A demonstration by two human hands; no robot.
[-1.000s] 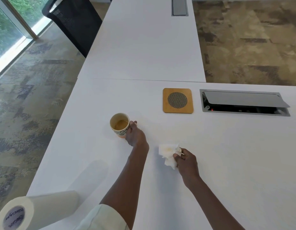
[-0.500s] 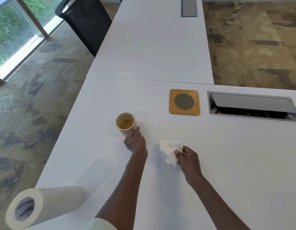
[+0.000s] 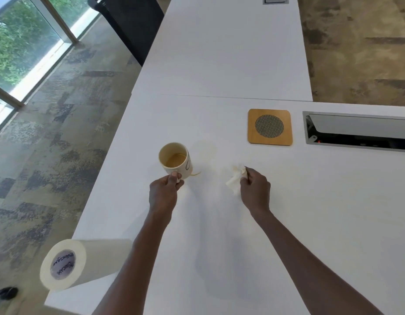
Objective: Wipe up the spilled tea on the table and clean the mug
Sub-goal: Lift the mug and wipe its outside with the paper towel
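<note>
- My left hand [image 3: 163, 193] grips the handle of the cream mug [image 3: 175, 161]; my thumb lies over the top of the handle and the fingers curl round it from below.
- The mug is tilted, its mouth leaning toward ten o'clock, and a shallow pool of amber tea [image 3: 176, 160] lies in the bottom. I cannot tell whether its base touches the white table [image 3: 321, 201] or hangs just above it.
- At four o'clock from the mug's base a thin curved amber streak [image 3: 195, 173] of tea marks the tabletop, and a pale ring-shaped stain [image 3: 205, 151] shows at two o'clock from the mug.
- My right hand [image 3: 254, 188] pinches a crumpled white paper towel [image 3: 236, 179] between thumb and curled fingers; the wad sticks out at nine o'clock from the hand, low over the table, at three o'clock from the mug and apart from it.
- A square wooden coaster [image 3: 270, 127] with a round mesh centre lies at one o'clock from the right hand, just beside the open cable hatch [image 3: 358, 131] at its three o'clock.
- A paper towel roll [image 3: 83, 263] lies on its side at seven o'clock, at the table's near left corner, its purple-labelled end overhanging the edge.
- A black chair [image 3: 131, 23] stands at eleven o'clock beside the far table.
</note>
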